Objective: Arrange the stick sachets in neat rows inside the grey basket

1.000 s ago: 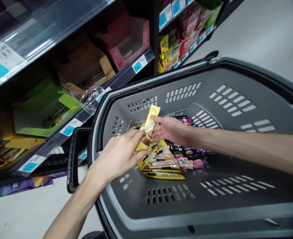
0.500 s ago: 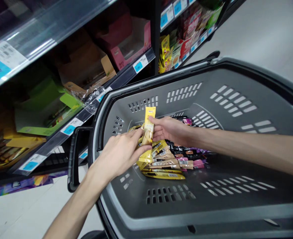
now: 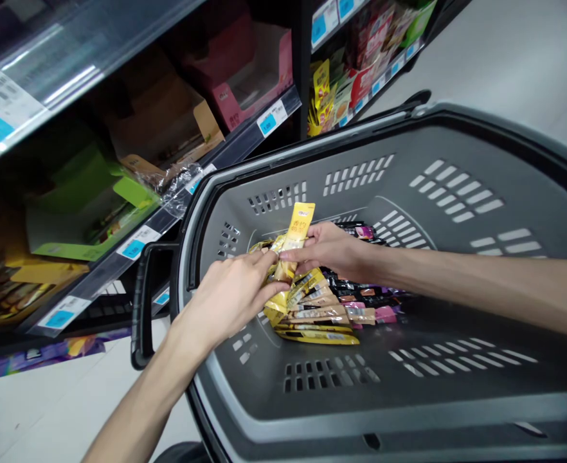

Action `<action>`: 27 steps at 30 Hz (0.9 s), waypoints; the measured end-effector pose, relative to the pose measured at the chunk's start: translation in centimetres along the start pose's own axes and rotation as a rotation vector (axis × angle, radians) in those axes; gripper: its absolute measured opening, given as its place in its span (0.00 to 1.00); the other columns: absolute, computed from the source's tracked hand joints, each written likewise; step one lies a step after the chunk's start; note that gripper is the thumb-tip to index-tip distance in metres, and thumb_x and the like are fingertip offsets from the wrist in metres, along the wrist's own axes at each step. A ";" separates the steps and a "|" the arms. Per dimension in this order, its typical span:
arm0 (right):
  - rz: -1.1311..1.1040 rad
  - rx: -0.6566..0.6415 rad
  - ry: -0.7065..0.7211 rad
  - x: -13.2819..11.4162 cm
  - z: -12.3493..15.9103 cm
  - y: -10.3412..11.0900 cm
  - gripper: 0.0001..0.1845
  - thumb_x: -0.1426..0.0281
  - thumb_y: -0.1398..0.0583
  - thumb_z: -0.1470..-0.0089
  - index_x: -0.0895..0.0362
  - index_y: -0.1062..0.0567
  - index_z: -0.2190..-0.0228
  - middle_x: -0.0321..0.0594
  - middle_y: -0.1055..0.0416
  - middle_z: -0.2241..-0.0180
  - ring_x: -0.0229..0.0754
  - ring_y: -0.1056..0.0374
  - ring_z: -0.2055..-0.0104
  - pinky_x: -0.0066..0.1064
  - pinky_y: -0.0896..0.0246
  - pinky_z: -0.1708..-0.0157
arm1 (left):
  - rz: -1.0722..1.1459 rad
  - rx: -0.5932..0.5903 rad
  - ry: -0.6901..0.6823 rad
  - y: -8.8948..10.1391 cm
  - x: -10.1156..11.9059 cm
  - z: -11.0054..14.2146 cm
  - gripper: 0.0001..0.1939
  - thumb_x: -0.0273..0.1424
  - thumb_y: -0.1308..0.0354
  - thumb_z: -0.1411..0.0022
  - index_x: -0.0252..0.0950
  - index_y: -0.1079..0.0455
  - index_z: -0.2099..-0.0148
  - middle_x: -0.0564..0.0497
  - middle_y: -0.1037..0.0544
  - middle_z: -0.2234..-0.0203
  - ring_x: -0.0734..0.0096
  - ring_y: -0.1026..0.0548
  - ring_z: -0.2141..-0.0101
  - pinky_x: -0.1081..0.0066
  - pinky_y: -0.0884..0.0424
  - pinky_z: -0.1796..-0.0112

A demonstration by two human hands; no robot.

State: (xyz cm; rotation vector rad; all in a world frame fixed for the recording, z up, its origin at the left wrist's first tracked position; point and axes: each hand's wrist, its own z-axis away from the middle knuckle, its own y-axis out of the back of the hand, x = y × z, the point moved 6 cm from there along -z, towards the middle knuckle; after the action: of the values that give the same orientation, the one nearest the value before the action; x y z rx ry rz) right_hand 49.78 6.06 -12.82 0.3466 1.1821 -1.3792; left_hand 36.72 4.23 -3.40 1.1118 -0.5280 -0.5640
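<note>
Both my hands reach into a grey plastic shopping basket [image 3: 409, 411]. My right hand [image 3: 329, 249] pinches a long yellow snack packet [image 3: 297, 233] that stands nearly upright above a pile of yellow packets [image 3: 312, 315]. My left hand [image 3: 228, 297] has its fingers curled around several yellow packets at the left side of that pile, touching the lower end of the raised packet. Dark and purple packets [image 3: 360, 296] lie just behind and to the right of the yellow ones on the basket floor.
Store shelves run along the left with price tags [image 3: 270, 121], a green display box [image 3: 90, 206], a brown carton [image 3: 162, 128] and a pink box [image 3: 245, 71]. The basket's black handle [image 3: 141, 308] faces the shelf. Pale floor [image 3: 519, 58] lies beyond the basket.
My right hand has shifted its grip lower on the raised yellow packet, whose top now leans slightly right. My left hand stays on the pile. The view has tilted a little.
</note>
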 end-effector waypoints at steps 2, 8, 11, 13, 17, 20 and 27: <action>0.034 -0.005 0.018 0.0 0.0 0.1 0.16 0.68 0.25 0.58 0.64 0.18 0.68 0.48 0.19 0.67 0.38 0.25 0.69 0.27 0.28 0.68 | -0.014 -0.005 -0.002 0.0 0.1 0.0 0.19 0.46 0.55 0.29 0.38 0.36 0.48 0.47 0.22 0.55 0.51 0.21 0.58 0.60 0.27 0.66; 0.056 -0.055 0.036 -0.1 0.2 -0.1 0.17 0.64 0.26 0.55 0.66 0.18 0.68 0.50 0.20 0.68 0.39 0.25 0.69 0.28 0.28 0.66 | -0.019 0.022 0.017 0.1 0.1 -0.2 0.17 0.37 0.63 0.25 0.38 0.35 0.51 0.49 0.21 0.57 0.59 0.21 0.62 0.65 0.29 0.67; 0.053 -0.044 0.031 -0.1 0.1 -0.1 0.16 0.66 0.26 0.56 0.66 0.18 0.69 0.49 0.19 0.68 0.39 0.25 0.68 0.29 0.27 0.65 | -0.026 0.033 0.015 0.1 0.1 -0.1 0.15 0.35 0.63 0.25 0.39 0.35 0.50 0.51 0.22 0.58 0.59 0.21 0.63 0.64 0.29 0.67; 0.036 -0.015 0.021 0.0 0.0 0.1 0.14 0.68 0.26 0.57 0.66 0.18 0.71 0.49 0.19 0.68 0.39 0.25 0.69 0.28 0.27 0.66 | -0.038 0.037 0.016 0.0 0.1 -0.2 0.15 0.34 0.63 0.25 0.39 0.35 0.52 0.51 0.22 0.59 0.58 0.21 0.63 0.64 0.30 0.68; -0.025 -0.013 0.001 0.0 0.0 -0.1 0.09 0.73 0.26 0.57 0.65 0.19 0.75 0.46 0.20 0.71 0.38 0.24 0.70 0.27 0.26 0.65 | -0.052 0.038 0.016 0.0 0.2 -0.2 0.15 0.35 0.63 0.25 0.39 0.36 0.55 0.52 0.22 0.60 0.58 0.21 0.64 0.64 0.31 0.70; -0.051 -0.009 -0.019 -0.1 0.2 -0.2 0.07 0.75 0.28 0.54 0.65 0.19 0.75 0.46 0.20 0.71 0.39 0.24 0.68 0.28 0.26 0.63 | -0.047 0.041 0.013 0.1 0.2 -0.2 0.14 0.36 0.63 0.25 0.39 0.36 0.54 0.52 0.22 0.59 0.58 0.21 0.64 0.64 0.31 0.69; -0.020 0.033 -0.028 -0.9 0.6 -0.6 0.06 0.74 0.30 0.50 0.66 0.19 0.68 0.49 0.20 0.63 0.39 0.25 0.64 0.31 0.27 0.59 | 0.080 0.041 0.058 0.2 0.0 0.0 0.14 0.41 0.59 0.26 0.39 0.40 0.49 0.49 0.21 0.64 0.56 0.21 0.66 0.65 0.32 0.69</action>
State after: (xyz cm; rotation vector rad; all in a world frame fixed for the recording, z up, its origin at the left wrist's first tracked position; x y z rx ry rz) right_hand 49.75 5.93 -11.60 0.3392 1.1437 -1.4178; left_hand 36.74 4.36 -3.23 1.1378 -0.5332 -0.4511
